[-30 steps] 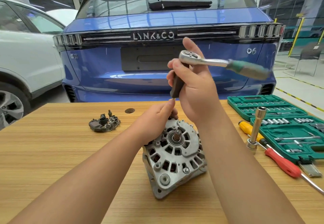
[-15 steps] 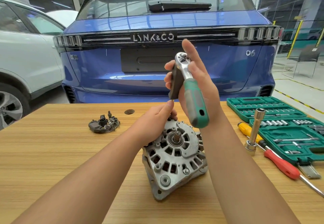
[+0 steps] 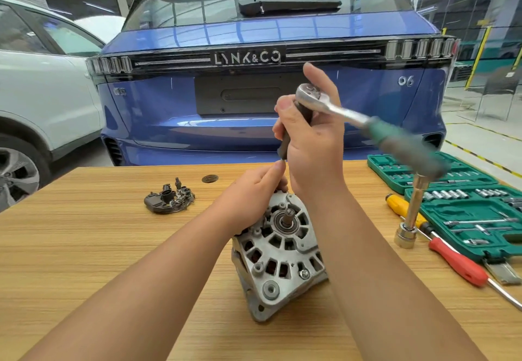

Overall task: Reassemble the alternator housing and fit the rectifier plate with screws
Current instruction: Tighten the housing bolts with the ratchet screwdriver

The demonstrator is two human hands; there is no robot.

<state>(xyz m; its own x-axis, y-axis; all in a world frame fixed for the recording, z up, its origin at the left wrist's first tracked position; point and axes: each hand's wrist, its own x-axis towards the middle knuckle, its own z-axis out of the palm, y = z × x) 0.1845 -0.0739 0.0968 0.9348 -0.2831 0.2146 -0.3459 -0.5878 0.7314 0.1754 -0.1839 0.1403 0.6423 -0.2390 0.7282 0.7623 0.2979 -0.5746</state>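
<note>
The alternator (image 3: 278,256) stands propped on edge in the middle of the wooden table (image 3: 84,247), its shaft end tipped up toward the person. That seems a sensible pose, since it puts the housing bolts at the far rim within reach. The left hand (image 3: 251,194) rests on that far rim at about twelve o'clock, fingertips gathered around the foot of the tool, probably guiding it onto a bolt I cannot see. The right hand (image 3: 310,140) wraps the dark extension bar (image 3: 285,146), fingers curled around it, while the ratchet (image 3: 367,123) on top blurs toward three o'clock. The rectifier plate (image 3: 169,201) lies apart at ten o'clock, not yet fitted. The socket set (image 3: 466,214) and screwdrivers (image 3: 452,259) wait at three o'clock.
</note>
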